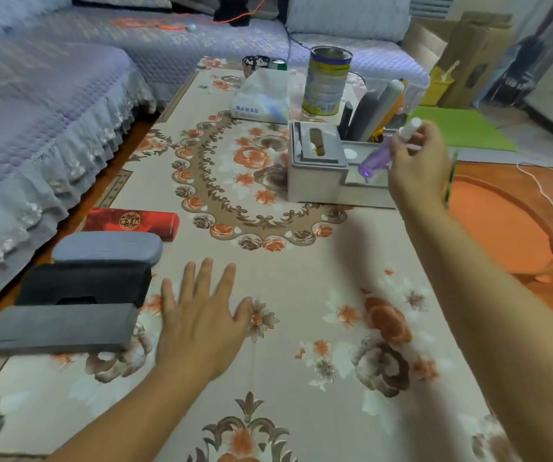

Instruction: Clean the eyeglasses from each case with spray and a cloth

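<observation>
Right hand (416,161) around spray bottle (381,154)

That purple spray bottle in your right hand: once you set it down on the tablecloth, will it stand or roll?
The purple spray bottle looks slim and tall, so it would probably tip easily if stood upright. Its round body would likely roll if laid flat. It seems small and light, since the right hand holds it by the fingers alone.

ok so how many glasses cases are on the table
4, all closed, in a row at the table's left edge: the red case farthest, then a grey case, a black case, and nearest, a dark grey case. None looks hidden.
</observation>
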{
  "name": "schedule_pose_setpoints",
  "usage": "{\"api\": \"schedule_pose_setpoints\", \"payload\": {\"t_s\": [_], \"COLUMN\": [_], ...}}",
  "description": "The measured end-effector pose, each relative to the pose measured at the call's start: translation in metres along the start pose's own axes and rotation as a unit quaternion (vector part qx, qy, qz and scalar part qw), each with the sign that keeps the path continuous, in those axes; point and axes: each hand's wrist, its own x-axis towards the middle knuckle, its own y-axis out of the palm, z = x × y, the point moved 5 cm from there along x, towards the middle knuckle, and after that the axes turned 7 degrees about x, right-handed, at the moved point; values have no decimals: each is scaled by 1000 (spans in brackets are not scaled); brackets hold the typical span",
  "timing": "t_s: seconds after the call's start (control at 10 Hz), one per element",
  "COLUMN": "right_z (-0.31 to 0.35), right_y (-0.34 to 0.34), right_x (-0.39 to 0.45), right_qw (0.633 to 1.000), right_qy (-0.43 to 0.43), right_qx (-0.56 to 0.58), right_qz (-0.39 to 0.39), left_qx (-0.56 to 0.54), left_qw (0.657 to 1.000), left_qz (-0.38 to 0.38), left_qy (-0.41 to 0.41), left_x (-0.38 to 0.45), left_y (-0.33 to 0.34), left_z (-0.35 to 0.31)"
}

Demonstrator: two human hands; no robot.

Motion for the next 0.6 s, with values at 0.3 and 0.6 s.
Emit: {"api": "schedule_pose_setpoints", "payload": {"t_s": [0.3,0.6], "right_z": [-62,-63], "right_y": [71,60], "right_x": [28,18], "right_qw": [974,984], "right_qy": [-2,77], "right_qx": [-166,-61], "right_qz": [152,149], "left_qx": [10,22], "left_qw": [1000,1000], "left_qz": [8,15], "left_qy": [-2,-11], "left_x": [2,0], "left_y": [-1,-5], "left_z": [-2,-2]}}
